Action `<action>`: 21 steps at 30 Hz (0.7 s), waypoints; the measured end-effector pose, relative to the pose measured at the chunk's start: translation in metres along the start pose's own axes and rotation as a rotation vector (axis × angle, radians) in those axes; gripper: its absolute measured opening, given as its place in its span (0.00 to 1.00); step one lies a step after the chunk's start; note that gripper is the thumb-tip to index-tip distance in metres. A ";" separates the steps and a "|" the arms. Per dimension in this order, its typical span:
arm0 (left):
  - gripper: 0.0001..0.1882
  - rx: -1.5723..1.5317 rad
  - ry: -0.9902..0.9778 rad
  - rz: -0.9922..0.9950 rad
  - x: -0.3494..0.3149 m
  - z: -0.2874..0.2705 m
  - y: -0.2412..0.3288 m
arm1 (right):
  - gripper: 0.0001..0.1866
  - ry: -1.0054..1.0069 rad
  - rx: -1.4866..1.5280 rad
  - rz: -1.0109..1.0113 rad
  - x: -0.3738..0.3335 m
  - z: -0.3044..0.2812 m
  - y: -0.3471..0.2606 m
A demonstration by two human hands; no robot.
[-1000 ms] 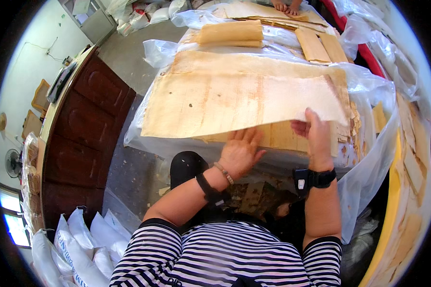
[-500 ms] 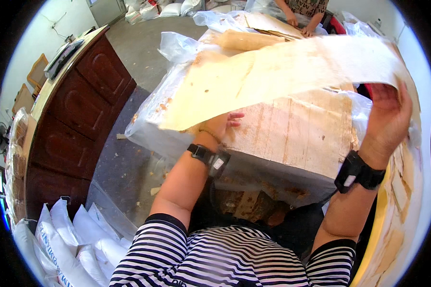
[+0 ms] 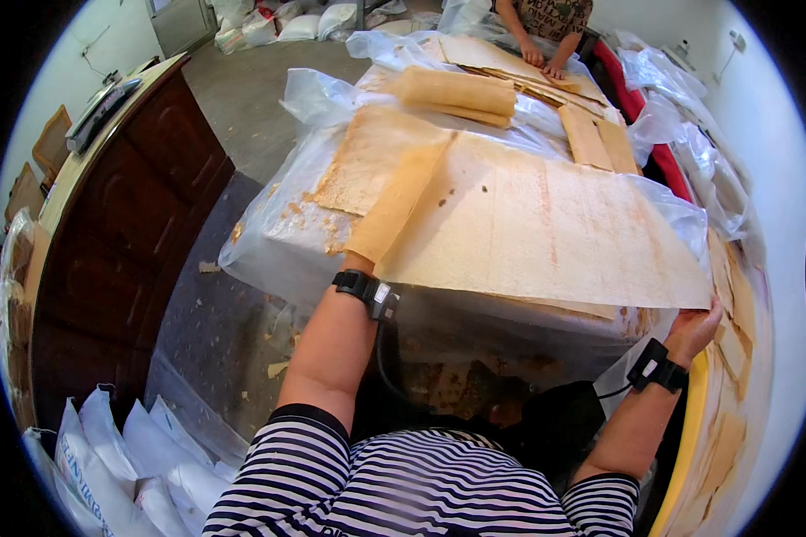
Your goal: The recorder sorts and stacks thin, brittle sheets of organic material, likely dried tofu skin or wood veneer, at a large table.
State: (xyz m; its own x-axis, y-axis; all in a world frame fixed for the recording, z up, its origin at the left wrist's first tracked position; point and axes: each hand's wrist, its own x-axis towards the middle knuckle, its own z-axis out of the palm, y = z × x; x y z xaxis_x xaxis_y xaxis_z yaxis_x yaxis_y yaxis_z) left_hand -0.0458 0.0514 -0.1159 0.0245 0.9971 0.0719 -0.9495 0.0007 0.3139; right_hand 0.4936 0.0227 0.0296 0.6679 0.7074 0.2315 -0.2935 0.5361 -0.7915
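A broad, pale wood veneer sheet [image 3: 546,224] lies across the near part of the table, over other veneer. Its left end is turned back into a tan flap [image 3: 403,201]. My left hand [image 3: 358,262] is under the near end of that flap, which hides its fingers; only skin by the wrist shows. At the sheet's near right corner, my right hand [image 3: 694,331] pinches the edge. Beyond the flap sits a rolled or folded veneer piece [image 3: 457,92]. Another, rougher veneer sheet [image 3: 354,166] shows at the left.
Across the table, a person's hands [image 3: 542,63] rest on stacked veneer [image 3: 510,67]. Plastic film [image 3: 278,237] drapes the table's sides. A dark wooden counter [image 3: 134,233] stands left, with white sacks [image 3: 107,438] below it. Veneer scraps [image 3: 734,331] lie along the right wall.
The raised, curving sheet has come down onto the table, its left end now folded back. My right hand has moved down toward me. My left hand has shifted left, its fingers now covered.
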 end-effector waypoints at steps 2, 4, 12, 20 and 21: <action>0.25 0.033 0.024 -0.007 0.001 -0.001 0.002 | 0.22 0.039 0.009 0.016 0.018 -0.016 -0.009; 0.26 0.059 0.057 -0.015 0.000 -0.003 0.005 | 0.24 -0.033 -0.035 -0.007 0.026 -0.019 -0.033; 0.35 0.178 0.260 -0.075 -0.002 0.008 0.012 | 0.24 0.047 -0.085 -0.031 0.028 -0.019 -0.079; 0.24 1.310 0.032 -0.571 -0.094 0.028 -0.060 | 0.23 0.061 -0.205 -0.224 -0.091 0.092 -0.095; 0.28 1.405 0.143 -0.707 -0.110 0.032 -0.083 | 0.22 -0.075 -0.083 -0.115 -0.110 0.101 -0.109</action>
State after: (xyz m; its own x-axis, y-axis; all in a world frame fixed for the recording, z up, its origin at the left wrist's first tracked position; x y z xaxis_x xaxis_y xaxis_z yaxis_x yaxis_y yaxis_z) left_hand 0.0407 -0.0612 -0.1198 0.2132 0.8244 -0.5243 0.2786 0.4630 0.8414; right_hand 0.3834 -0.0675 0.1476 0.6398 0.6777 0.3625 -0.1582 0.5777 -0.8008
